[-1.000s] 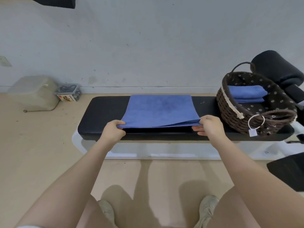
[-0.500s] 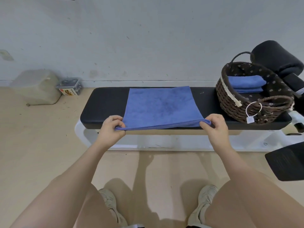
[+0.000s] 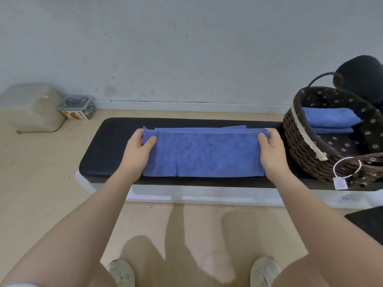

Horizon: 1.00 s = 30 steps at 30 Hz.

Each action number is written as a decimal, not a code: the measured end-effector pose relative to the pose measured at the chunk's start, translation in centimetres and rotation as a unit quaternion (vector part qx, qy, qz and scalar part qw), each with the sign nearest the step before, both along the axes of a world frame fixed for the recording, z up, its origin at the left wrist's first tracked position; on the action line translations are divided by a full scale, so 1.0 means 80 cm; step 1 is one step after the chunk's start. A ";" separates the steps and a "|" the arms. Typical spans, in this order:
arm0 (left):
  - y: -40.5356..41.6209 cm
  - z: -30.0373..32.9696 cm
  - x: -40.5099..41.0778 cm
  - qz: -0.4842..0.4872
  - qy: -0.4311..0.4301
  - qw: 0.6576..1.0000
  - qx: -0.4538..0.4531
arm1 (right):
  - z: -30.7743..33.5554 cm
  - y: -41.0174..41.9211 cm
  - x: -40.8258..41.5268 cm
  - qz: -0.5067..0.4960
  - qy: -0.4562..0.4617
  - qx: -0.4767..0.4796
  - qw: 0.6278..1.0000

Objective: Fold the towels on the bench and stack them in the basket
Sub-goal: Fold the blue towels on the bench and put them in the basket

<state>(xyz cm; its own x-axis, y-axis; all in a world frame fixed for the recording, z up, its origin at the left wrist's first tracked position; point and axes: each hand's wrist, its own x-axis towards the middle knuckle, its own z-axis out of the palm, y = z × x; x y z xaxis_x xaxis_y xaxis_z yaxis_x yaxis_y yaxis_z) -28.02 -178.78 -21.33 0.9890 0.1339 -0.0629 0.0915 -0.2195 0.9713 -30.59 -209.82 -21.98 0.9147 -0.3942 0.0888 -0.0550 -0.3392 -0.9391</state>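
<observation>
We hold the blue towel (image 3: 204, 154) flat on the black padded counter (image 3: 107, 146), roughly at its middle, with the folded edge lying toward the far side. Our left hand (image 3: 137, 152) pinches the far left corner, thumb on top of the cloth and fingers curled round the layers. Our right hand (image 3: 271, 151) pinches the far right corner in the same way. We judge that both corners are gripped so that the layers stay aligned while the fold settles, and so that the towel keeps a straight far edge for the next fold. A strip of a lower layer shows just past the far edge, so the layers are not perfectly matched.

The basket (image 3: 300, 150) stands at the right end of the counter, just beside the towel, which keeps the transfer short. Two folded blue towels (image 3: 329, 120) already lie stacked inside it, against the patterned lining. A white tag (image 3: 340, 182) hangs from a ring (image 3: 347, 167) on the near rim; we cannot read any writing on it.

Faint stitched letters show near the towel's near left corner, seen upside down; they look like "YO" but we cannot confirm them. On the floor at the far left, a small clear box (image 3: 77, 108) carries a yellow label with red and dark characters, too small to read, beside a pale plastic tub (image 3: 31, 108).
</observation>
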 end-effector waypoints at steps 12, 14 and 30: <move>-0.023 -0.044 0.087 0.014 0.016 0.957 0.290 | -0.031 0.000 0.095 -0.033 0.159 -0.172 0.972; -0.025 -0.046 0.091 0.003 0.009 0.939 0.343 | -0.036 -0.001 0.097 -0.050 0.176 -0.203 0.962; -0.052 -0.062 0.070 -0.283 -0.169 0.779 0.533 | -0.037 0.128 0.069 0.301 0.087 -0.458 0.832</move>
